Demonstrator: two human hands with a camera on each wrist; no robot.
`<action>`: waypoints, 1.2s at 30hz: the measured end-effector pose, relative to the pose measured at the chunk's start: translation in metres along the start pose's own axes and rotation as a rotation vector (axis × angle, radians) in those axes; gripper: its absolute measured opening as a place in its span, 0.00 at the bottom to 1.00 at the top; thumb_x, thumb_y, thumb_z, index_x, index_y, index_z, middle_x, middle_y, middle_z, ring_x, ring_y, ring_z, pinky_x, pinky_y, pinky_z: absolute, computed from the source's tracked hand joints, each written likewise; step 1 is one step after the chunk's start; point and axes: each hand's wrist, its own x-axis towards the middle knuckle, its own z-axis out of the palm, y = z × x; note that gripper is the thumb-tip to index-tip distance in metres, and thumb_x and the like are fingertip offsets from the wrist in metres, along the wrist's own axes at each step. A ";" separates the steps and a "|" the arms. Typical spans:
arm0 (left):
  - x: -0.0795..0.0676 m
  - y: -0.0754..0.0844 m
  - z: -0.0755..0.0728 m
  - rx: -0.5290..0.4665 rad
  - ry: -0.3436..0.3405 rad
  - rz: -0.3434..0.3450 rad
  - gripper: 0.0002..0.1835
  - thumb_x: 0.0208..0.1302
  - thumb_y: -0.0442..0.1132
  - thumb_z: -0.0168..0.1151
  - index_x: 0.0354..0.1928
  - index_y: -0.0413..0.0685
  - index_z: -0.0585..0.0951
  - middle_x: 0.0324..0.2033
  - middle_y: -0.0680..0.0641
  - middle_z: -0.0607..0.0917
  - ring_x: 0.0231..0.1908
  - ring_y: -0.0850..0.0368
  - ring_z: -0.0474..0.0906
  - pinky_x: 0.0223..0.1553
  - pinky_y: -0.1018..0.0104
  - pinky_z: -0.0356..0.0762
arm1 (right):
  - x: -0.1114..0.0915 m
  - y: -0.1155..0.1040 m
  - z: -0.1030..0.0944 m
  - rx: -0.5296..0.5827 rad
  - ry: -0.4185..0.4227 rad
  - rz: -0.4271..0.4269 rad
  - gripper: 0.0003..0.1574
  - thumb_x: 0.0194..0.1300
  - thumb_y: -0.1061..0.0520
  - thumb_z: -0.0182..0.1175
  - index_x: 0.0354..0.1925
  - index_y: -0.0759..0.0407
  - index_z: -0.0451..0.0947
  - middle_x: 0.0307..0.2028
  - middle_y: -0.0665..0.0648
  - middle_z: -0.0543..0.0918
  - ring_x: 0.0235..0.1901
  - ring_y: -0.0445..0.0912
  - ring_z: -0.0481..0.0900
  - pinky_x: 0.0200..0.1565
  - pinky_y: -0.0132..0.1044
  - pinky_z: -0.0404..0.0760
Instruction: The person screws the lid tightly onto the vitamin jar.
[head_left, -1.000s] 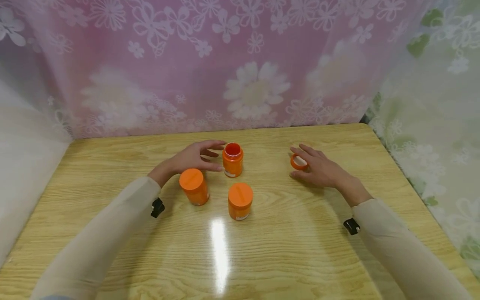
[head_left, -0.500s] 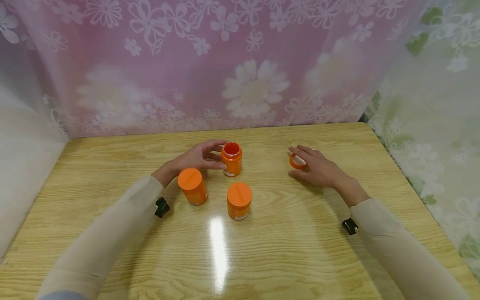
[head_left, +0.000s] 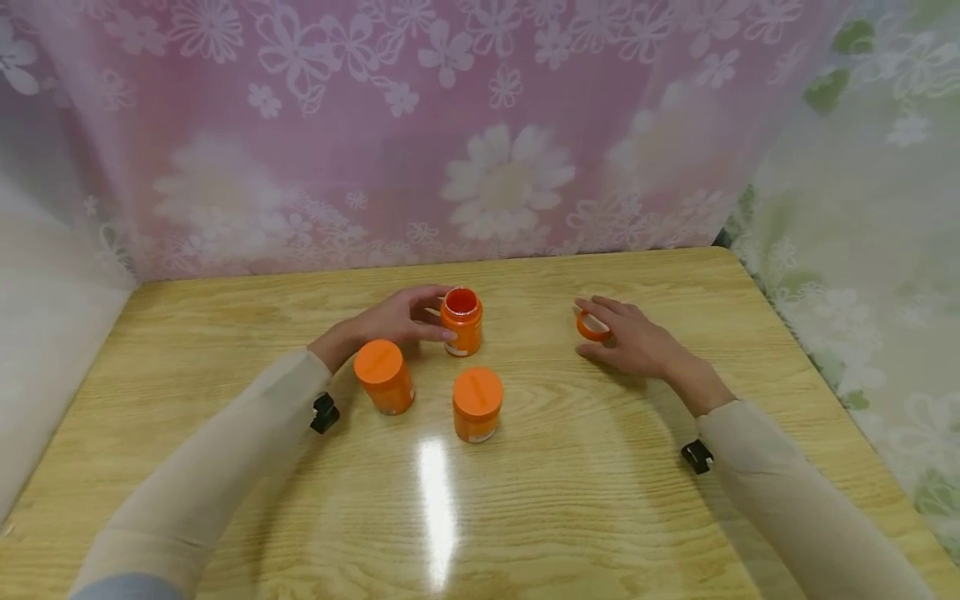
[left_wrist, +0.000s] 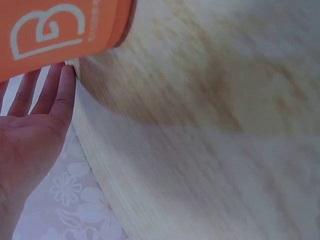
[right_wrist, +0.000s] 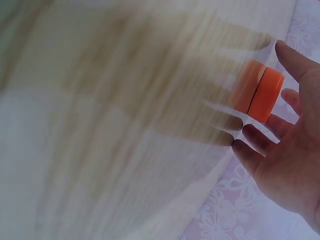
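Note:
An uncapped orange jar (head_left: 467, 333) stands upright with its red inside showing. My left hand (head_left: 397, 320) holds it from the left, thumb over its front and fingertips behind it. In the left wrist view a capped jar (left_wrist: 75, 30) with a white logo covers part of the left hand (left_wrist: 30, 140) and hides the uncapped jar. My right hand (head_left: 630, 335) rests spread on the table about an orange lid (head_left: 593, 333), inner side up. In the right wrist view the lid (right_wrist: 266, 95) stands on the table between thumb and fingers, with a gap at the thumb.
Two capped orange jars stand nearer to me: one (head_left: 384, 379) beside the left wrist, the other (head_left: 477, 407) in front of the uncapped jar. The wooden table (head_left: 585, 500) ends at the back against a pink flowered curtain (head_left: 360, 167). A pale flowered cloth (head_left: 862, 275) hangs at the right.
My left hand has moved right and closed in on the uncapped jar, its thumb now over the jar's front. My right hand and the lid have hardly moved.

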 end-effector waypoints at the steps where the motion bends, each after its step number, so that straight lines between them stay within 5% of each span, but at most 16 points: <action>1: -0.001 0.000 -0.001 0.006 -0.001 0.001 0.36 0.61 0.40 0.67 0.70 0.52 0.63 0.60 0.48 0.73 0.58 0.51 0.72 0.58 0.57 0.69 | 0.000 -0.001 0.000 0.002 0.002 -0.002 0.47 0.66 0.39 0.57 0.74 0.54 0.52 0.71 0.66 0.53 0.67 0.67 0.50 0.57 0.67 0.61; 15: -0.007 0.002 -0.002 -0.008 0.003 0.019 0.36 0.59 0.38 0.68 0.68 0.49 0.65 0.60 0.49 0.74 0.59 0.53 0.71 0.60 0.57 0.67 | 0.004 -0.001 0.001 0.040 0.005 -0.051 0.42 0.68 0.45 0.57 0.72 0.59 0.55 0.69 0.69 0.55 0.66 0.68 0.52 0.61 0.64 0.56; 27: -0.032 -0.007 -0.008 -0.032 0.135 -0.019 0.31 0.53 0.40 0.74 0.57 0.48 0.70 0.53 0.47 0.77 0.53 0.50 0.74 0.56 0.54 0.72 | 0.003 -0.004 -0.009 -0.042 0.025 -0.042 0.27 0.65 0.54 0.61 0.59 0.63 0.71 0.54 0.66 0.74 0.48 0.61 0.69 0.50 0.56 0.70; 36: -0.058 -0.012 -0.013 0.068 0.195 -0.042 0.34 0.57 0.40 0.71 0.65 0.49 0.69 0.58 0.48 0.75 0.56 0.48 0.72 0.58 0.49 0.68 | 0.003 -0.010 -0.013 -0.069 0.008 -0.030 0.27 0.63 0.54 0.63 0.57 0.65 0.72 0.50 0.65 0.75 0.44 0.60 0.70 0.48 0.55 0.71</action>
